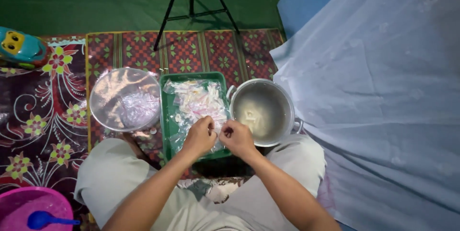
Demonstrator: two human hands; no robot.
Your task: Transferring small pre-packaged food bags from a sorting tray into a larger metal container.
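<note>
I see both forearms reaching forward from the lap, wrists bent down. My left hand [200,136] and right hand [236,137] meet, fingers curled and pinching a small clear plastic packet [216,129] over the near edge of the green tray [166,116], left of the metal pot [262,111].

1. A pile of small see-through plastic packets [195,101] lies in the green plastic tray [166,116] in front of me. They look white and shiny, with little bits of pink and yellow on them.
2. My left hand [200,137] and my right hand [237,139] are close together over the near end of the pile. My fingers pinch one small clear packet [216,130] between them.
3. I see no signs and no screens here.
</note>
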